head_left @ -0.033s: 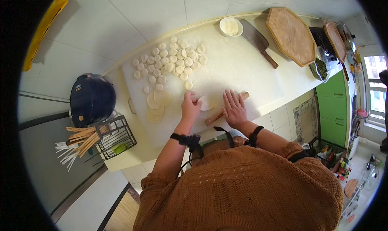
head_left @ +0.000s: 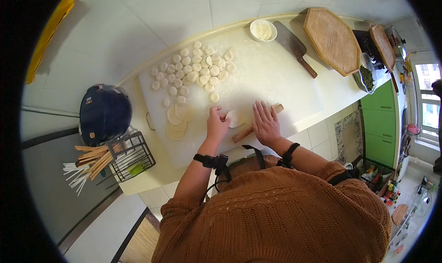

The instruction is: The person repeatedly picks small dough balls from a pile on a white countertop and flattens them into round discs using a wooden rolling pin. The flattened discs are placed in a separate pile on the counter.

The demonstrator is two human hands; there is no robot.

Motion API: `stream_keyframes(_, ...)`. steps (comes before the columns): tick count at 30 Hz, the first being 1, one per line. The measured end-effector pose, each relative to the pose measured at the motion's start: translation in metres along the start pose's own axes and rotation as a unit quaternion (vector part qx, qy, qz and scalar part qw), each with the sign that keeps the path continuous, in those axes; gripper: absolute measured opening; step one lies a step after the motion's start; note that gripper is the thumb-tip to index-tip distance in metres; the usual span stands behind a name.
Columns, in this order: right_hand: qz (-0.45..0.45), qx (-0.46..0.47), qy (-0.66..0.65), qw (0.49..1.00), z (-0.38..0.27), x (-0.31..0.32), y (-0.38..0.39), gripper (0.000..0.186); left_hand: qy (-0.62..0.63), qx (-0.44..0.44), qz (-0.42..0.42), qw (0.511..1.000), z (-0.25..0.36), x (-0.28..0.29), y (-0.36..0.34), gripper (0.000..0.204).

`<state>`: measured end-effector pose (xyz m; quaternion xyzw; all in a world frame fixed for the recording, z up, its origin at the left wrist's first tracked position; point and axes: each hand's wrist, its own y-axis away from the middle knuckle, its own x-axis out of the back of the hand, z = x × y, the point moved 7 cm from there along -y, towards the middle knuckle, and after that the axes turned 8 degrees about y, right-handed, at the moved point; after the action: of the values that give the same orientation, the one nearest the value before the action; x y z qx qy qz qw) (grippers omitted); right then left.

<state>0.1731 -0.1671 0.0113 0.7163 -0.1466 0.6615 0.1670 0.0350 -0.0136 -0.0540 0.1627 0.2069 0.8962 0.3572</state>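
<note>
White dough disc (head_left: 236,119) looks thin, smooth and nearly round.

The dough wrapper (head_left: 236,119) is creamy white, the rolling pin (head_left: 242,134) light brown. The knitted sweater (head_left: 276,212) is rust brown with rows of small holes, and the cabinet doors (head_left: 378,120) are green.

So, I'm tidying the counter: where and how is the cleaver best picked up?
Likely by its brown handle, coming from the near right side with the right hand, once that is off the rolling pin. The cleaver appears to lie flat, its slim handle angled toward the person and right, while the broad blade points away, beside the white bowl.
</note>
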Motion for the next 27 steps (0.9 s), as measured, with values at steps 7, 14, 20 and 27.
stream_keyframes(7,0.151,-0.007,-0.04,0.988,-0.005,-0.01,-0.085,0.069,-0.258,-0.14,-0.076,0.953,0.044,-0.026,-0.025,0.044)
stream_keyframes(14,0.016,0.016,-0.038,0.999,0.006,-0.001,-0.005,0.073,-0.039,-0.072,0.023,0.996,0.023,0.0,-0.002,0.042)
stream_keyframes(20,0.121,-0.02,-0.043,0.992,-0.002,-0.013,-0.092,0.07,-0.282,-0.197,-0.058,0.937,0.054,-0.024,-0.031,0.046)
stream_keyframes(27,-0.062,-0.009,-0.028,0.998,0.012,-0.011,0.014,0.074,-0.02,-0.087,0.023,0.996,0.016,0.003,-0.013,0.047)
